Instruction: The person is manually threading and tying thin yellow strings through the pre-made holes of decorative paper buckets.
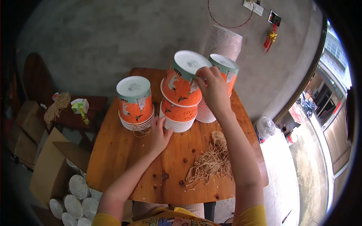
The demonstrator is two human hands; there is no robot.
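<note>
An upside-down orange paper bucket (180,87) with a green band and white base tops the middle stack of nested buckets (178,117), tilted slightly. My right hand (214,88) is closed on this bucket's base edge. Low on the same stack, my left hand (161,135) rests its fingers against the white rims, fingers apart. To its left stands another upside-down stack of orange buckets (135,103), with a loop of thin twine (140,135) around its lower rims. Behind my right hand, a third bucket stack (225,64) is partly hidden.
A tangled heap of beige twine (213,162) lies on the wooden table (154,180). Tall clear-wrapped nested tubs (223,42) stand at the back. An open carton (49,171) at lower left holds several round white containers (79,187). A bench (96,103) stands at left.
</note>
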